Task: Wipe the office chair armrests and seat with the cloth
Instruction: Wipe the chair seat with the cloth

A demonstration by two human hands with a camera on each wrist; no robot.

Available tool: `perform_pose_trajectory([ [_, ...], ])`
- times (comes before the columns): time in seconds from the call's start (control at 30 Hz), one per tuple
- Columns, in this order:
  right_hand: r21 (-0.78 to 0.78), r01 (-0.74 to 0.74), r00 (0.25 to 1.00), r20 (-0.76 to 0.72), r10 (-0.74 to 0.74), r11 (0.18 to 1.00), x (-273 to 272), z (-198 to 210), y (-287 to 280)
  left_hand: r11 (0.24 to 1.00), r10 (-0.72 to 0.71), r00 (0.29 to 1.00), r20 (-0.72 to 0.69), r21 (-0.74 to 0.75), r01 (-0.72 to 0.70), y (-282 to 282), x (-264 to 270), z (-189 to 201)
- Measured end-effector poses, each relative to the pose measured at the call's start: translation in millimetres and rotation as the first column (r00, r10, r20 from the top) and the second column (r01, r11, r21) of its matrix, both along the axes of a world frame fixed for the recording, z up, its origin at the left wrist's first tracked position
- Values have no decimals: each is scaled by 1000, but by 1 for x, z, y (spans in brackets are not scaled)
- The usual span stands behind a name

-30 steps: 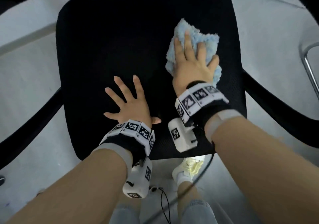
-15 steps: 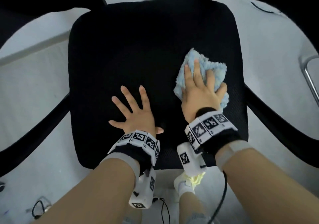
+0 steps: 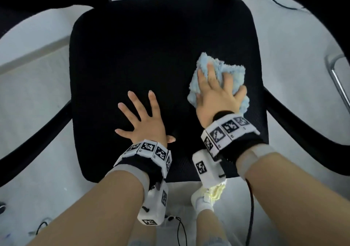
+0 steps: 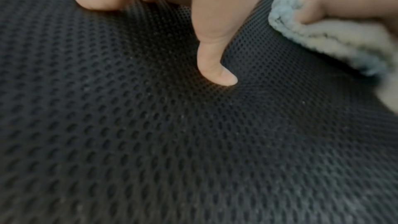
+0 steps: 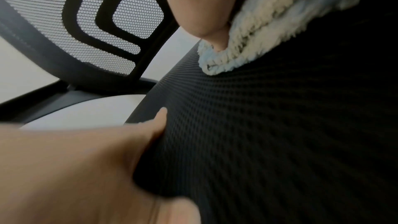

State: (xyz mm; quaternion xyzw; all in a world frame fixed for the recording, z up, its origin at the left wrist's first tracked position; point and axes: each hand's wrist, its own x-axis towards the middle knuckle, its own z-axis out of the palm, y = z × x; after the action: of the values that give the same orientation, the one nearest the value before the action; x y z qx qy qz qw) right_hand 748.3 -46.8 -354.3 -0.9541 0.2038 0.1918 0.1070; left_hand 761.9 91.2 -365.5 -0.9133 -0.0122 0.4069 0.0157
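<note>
The black mesh seat (image 3: 142,47) of the office chair fills the head view. A fluffy light-blue cloth (image 3: 233,71) lies on its right half. My right hand (image 3: 216,90) lies flat on the cloth and presses it into the seat, fingers nearly straight. In the right wrist view the thumb digs into the cloth (image 5: 269,28). My left hand (image 3: 144,117) rests palm down on the seat near its front edge, fingers spread, holding nothing. Its thumb (image 4: 215,57) touches the mesh (image 4: 172,142). The black armrests curve out at left (image 3: 37,137) and right (image 3: 303,128).
The mesh backrest (image 5: 64,14) rises behind the seat. A chrome tube frame (image 3: 337,79) stands on the pale floor at the right edge. A dark cable (image 3: 284,5) lies at the back right. My shoe (image 3: 208,196) is below the seat's front edge.
My right hand has dragged the cloth back across the seat's right side toward the front edge. The left hand has stayed planted on the seat.
</note>
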Motion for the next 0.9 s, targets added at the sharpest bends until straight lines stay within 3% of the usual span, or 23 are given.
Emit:
perform_pose_trajectory([
  [0.17, 52, 55, 998, -8, -54, 997, 84, -3, -17, 999, 17, 1000, 12, 29, -17, -5, -2, -5],
  [0.23, 50, 54, 998, -16, -53, 997, 94, -3, -7, 999, 34, 999, 15, 41, -35, -7, -2, -7],
  [0.3, 41, -102, 994, -26, 103, 994, 82, 1, 10, 998, 57, 998, 3, 40, -57, -8, -2, -7],
  [0.37, 43, -345, 939, 2, 345, 938, 59, -2, 17, 996, 72, 997, -2, 43, -72, -9, -2, -7],
  [0.43, 71, -466, 885, 26, 465, 882, 44, -3, 5, 996, 83, 997, 4, 37, -83, -9, -2, -5],
  [0.5, 66, -413, 911, 31, 411, 908, 36, -2, -10, 996, 85, 996, 13, 26, -85, -9, -2, -5],
  [0.63, 114, -147, 988, 67, 140, 983, -7, 1, 4, 998, 66, 998, 21, 12, -66, -7, -1, -1],
  [0.73, 153, -178, 982, -40, 187, 972, -57, 5, 14, 999, 45, 999, 7, -5, -45, -3, 0, 4],
  [0.9, 151, -243, 962, -93, 258, 958, -114, 12, 20, 999, 10, 999, -42, -45, -12, 8, 2, 14],
])
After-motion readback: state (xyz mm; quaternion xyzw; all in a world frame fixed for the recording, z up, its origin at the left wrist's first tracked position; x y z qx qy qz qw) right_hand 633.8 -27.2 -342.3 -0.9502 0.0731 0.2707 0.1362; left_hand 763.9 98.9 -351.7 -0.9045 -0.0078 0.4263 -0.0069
